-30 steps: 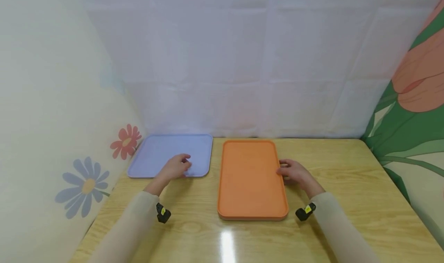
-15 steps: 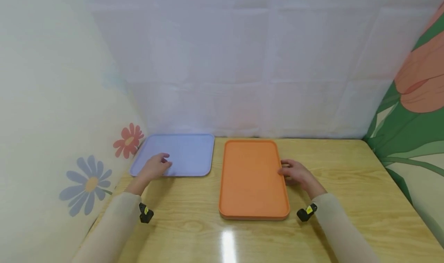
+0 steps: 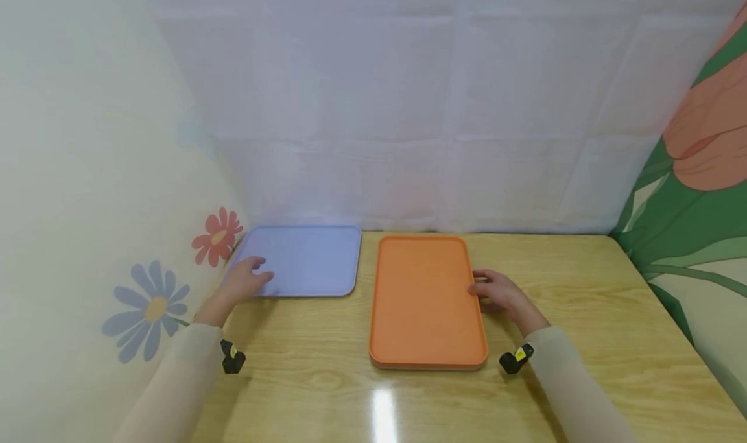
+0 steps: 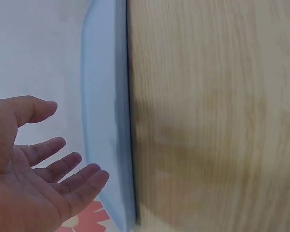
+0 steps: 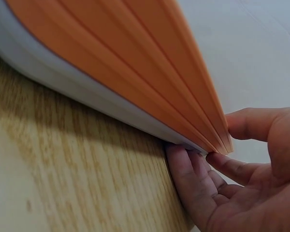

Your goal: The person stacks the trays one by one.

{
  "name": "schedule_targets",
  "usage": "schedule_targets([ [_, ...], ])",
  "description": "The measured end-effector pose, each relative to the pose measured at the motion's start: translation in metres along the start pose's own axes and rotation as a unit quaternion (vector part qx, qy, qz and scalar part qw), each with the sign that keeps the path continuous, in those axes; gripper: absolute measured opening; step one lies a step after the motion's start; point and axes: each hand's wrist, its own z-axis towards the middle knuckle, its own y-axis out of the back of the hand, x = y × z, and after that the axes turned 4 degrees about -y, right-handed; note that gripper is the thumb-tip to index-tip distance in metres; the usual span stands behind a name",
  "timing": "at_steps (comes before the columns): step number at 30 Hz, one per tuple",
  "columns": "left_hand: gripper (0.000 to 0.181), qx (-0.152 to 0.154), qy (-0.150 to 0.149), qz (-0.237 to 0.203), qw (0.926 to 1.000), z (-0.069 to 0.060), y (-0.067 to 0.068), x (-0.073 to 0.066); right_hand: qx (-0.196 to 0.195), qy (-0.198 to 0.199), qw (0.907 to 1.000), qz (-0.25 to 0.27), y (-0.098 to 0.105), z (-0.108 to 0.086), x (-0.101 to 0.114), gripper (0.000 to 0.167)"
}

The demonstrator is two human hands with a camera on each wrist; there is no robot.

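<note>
A light blue tray lies flat on the table's back left. My left hand hovers over its left front corner, thumb and fingers spread and holding nothing. In the left wrist view, the fingers appear in front of the tray's edge. Right of it stands a stack of trays, an orange one on top. The right wrist view shows several orange rims above a pale bottom tray. My right hand grips the stack's right side, thumb at the top rim and fingers at the lower edge.
The wooden table carries both the blue tray and the stack. A white cloth-like backdrop hangs along its back edge. A flower-painted wall borders the left, and another painted panel borders the right.
My left hand has moved left across the blue tray, from near its middle to its left front corner. My right hand has stayed at the stack, which has not moved.
</note>
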Motion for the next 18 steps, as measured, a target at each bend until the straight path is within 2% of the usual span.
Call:
schedule_targets([
  [7,0.059,-0.039,0.003,0.015,0.9991,0.0,0.003,0.018,-0.001,0.006,1.0,0.006,0.001,-0.001,-0.001,0.062],
  [13,0.064,-0.048,0.031,0.008,0.9983,0.004,0.0,0.038,-0.002,0.0,0.9999,0.011,0.001,-0.001,-0.001,0.062],
  [18,0.066,-0.06,0.046,0.013,0.997,0.004,0.0,0.048,-0.003,0.0,1.0,0.008,0.001,0.001,-0.001,0.062],
])
